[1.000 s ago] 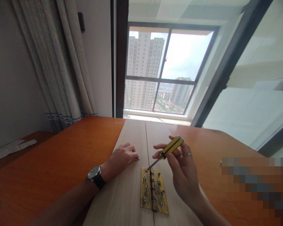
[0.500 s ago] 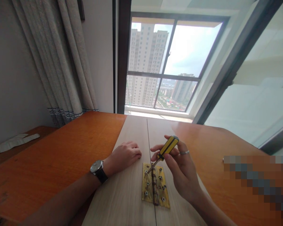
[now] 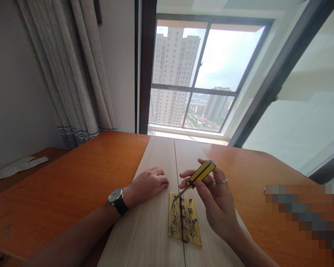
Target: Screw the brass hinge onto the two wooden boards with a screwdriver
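Observation:
My right hand (image 3: pixel 218 204) grips a screwdriver (image 3: pixel 202 173) by its yellow and black handle. The shaft slants down to the left, and its tip meets the upper part of the left leaf of a worn brass hinge (image 3: pixel 184 218). Several cross-head screws sit in both leaves; some stand proud of the metal. The hinge lies across the seam between two pale wooden boards (image 3: pixel 139 233). To the left of the hinge, my left hand (image 3: pixel 150 182) rests on the left board, fingers curled in and fingertips hidden, with nothing seen in it.
Under the boards is an orange-brown wooden table (image 3: pixel 80 185). A crumpled pale strip (image 3: pixel 19 167) lies on a lower surface at the far left. Beyond the table are a grey curtain (image 3: pixel 69 66) and a window (image 3: pixel 195 89). A pixelated patch covers part of the right side.
The whole view has shifted slightly. The screwdriver leans a little flatter, its tip still at the upper left leaf. My left hand stays on the board.

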`<act>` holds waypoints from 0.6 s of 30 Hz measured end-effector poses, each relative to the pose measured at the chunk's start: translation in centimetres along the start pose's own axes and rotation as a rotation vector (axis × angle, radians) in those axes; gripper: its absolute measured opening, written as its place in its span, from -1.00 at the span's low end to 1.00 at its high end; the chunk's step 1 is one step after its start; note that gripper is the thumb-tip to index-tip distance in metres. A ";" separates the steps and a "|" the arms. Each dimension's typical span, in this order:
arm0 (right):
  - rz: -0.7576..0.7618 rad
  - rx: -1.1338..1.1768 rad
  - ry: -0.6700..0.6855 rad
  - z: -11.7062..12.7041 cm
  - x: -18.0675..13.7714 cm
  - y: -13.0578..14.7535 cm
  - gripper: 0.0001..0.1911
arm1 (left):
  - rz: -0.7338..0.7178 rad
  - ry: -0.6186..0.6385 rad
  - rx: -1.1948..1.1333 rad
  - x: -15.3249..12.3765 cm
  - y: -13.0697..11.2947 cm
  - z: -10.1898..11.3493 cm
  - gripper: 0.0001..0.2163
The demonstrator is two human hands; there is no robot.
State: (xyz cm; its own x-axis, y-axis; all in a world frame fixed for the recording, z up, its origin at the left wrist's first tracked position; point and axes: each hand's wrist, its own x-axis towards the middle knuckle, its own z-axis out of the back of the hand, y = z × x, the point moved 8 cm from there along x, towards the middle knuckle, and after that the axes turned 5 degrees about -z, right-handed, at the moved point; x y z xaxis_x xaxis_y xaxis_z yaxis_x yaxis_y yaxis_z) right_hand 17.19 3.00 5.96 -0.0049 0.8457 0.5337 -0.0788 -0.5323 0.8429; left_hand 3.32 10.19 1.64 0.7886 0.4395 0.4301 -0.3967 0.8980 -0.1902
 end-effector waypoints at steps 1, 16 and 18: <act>-0.001 0.001 0.000 0.0 0.0 0.0 -0.60 | 0.000 -0.003 0.005 0.0 0.0 0.0 -0.87; -0.058 -0.177 0.100 -0.8 0.2 -0.3 -0.52 | -0.009 -0.029 0.008 0.0 -0.2 0.3 -0.89; -0.074 -0.149 0.103 -1.0 0.5 -0.2 -0.58 | -0.009 -0.048 -0.005 0.0 -0.3 0.4 -0.88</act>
State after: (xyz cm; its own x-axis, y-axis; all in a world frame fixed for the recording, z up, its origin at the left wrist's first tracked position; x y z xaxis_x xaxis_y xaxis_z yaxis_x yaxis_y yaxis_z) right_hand 16.23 3.56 5.97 -0.0944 0.8860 0.4540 -0.2299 -0.4631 0.8560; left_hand 3.20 9.92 2.07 0.7686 0.4300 0.4737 -0.3874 0.9021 -0.1903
